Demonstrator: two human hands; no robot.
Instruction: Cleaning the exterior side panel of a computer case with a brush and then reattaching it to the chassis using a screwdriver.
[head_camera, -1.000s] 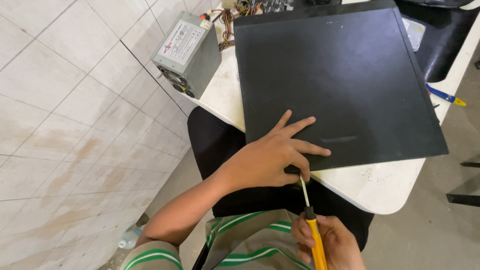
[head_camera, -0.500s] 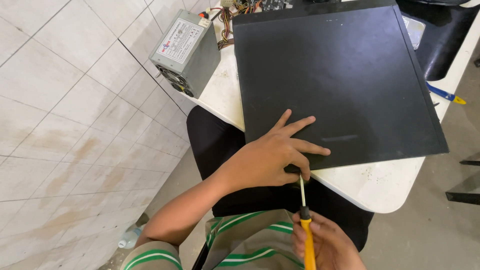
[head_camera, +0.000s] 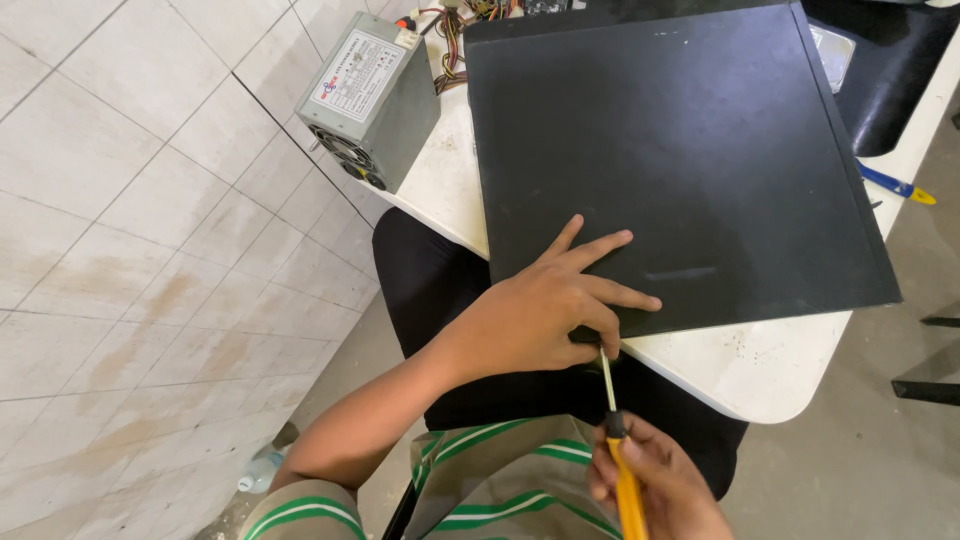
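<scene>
A black computer case (head_camera: 680, 160) lies flat on a white table (head_camera: 760, 370), its side panel facing up. My left hand (head_camera: 550, 310) rests spread on the panel's near edge, thumb and forefinger pinched by the tip of a screwdriver (head_camera: 618, 450). My right hand (head_camera: 655, 485) grips the screwdriver's yellow handle below the table edge. Its metal shaft points up at the case's near rim, under my left fingers. The screw itself is hidden.
A grey power supply unit (head_camera: 370, 95) with a bundle of wires stands at the table's left corner, next to a tiled wall (head_camera: 150, 250). A blue and yellow pen (head_camera: 895, 185) lies at the right. A black chair (head_camera: 900, 70) is at the top right.
The screwdriver has shifted slightly in my right hand, its handle now more upright. My left hand stays in place on the case.
</scene>
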